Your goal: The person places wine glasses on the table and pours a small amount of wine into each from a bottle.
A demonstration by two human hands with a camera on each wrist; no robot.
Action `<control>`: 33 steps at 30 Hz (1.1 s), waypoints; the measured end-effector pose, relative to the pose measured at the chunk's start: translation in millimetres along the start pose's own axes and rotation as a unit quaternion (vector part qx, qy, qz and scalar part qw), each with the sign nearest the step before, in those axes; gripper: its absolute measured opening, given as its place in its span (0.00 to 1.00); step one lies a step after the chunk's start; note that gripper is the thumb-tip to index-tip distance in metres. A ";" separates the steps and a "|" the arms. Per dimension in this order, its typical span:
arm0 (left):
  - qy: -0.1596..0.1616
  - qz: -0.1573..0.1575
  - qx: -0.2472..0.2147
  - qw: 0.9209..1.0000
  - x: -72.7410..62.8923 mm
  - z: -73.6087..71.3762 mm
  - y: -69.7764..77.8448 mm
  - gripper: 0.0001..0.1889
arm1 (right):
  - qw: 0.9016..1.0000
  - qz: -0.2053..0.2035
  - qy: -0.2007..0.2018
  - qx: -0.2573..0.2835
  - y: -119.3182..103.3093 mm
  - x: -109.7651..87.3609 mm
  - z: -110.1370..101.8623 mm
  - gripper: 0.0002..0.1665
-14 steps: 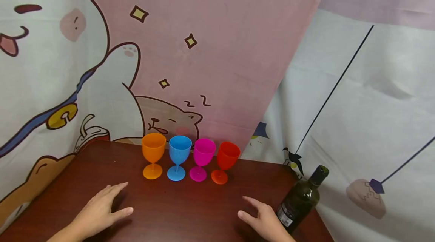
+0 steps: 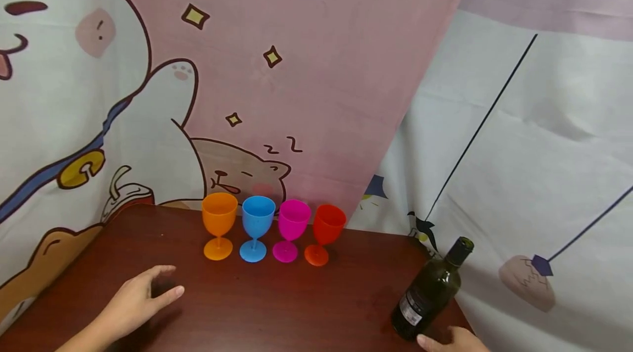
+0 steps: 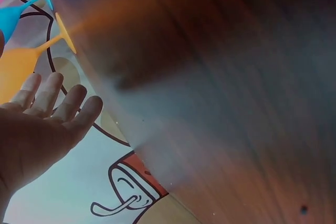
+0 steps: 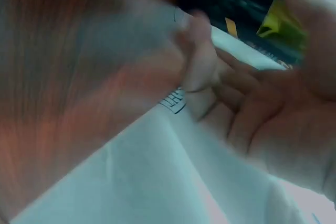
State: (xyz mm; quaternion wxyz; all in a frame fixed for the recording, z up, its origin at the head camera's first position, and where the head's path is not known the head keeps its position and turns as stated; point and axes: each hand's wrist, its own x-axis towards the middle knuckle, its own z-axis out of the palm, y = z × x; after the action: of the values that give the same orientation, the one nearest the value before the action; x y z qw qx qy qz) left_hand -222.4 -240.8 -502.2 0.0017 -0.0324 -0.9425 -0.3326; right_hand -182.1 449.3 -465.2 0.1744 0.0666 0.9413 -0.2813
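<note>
Side by side along the table's back edge stand an orange goblet (image 2: 219, 217), a blue goblet (image 2: 258, 214), a magenta goblet (image 2: 294, 220) and a red goblet (image 2: 328, 224). A dark green wine bottle (image 2: 432, 289) with a label stands upright at the right. Close by its base is my right hand (image 2: 457, 342), mostly cut off by the head view's lower edge; the right wrist view shows its fingers loosely bent beside the bottle (image 4: 236, 3), not wrapped around it. My left hand (image 2: 132, 302) hovers over the left of the table, thumb and fingers apart, holding nothing.
The brown wooden table (image 2: 277, 308) ends at the back against a hanging cloth (image 2: 316, 77) printed with cartoon animals. At the right, a white part of the cloth (image 2: 544, 176) hangs beside the table edge, just past the bottle.
My right hand has moved right and toward me, from the bottle's left side to near its base. The left hand has shifted slightly down and left. The view has shifted a little.
</note>
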 end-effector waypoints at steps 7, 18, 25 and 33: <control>0.037 -0.006 -0.004 0.999 5.2 1.0 8.0 0.43 | 0.978 -0.022 0.186 0.087 -19.3 19.2 -2.9 0.55; 0.126 -0.030 -0.094 0.987 50.7 -1.3 38.6 0.59 | 0.952 -0.035 0.257 0.163 -25.7 37.4 15.3 0.52; 0.148 -0.017 -0.124 0.981 90.3 1.2 63.7 0.65 | 0.950 -0.027 0.268 0.156 -25.6 36.2 14.7 0.51; 0.170 -0.018 -0.143 0.975 110.0 9.6 76.6 0.65 | 0.943 -0.003 0.286 0.168 -28.5 33.9 19.0 0.54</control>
State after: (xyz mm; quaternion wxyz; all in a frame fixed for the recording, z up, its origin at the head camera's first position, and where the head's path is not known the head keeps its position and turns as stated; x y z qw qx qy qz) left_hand -327.3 -168.6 -458.9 0.1515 0.0414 -0.8716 -0.4643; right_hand -214.5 416.0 -478.0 -0.1171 0.1699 0.8909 -0.4046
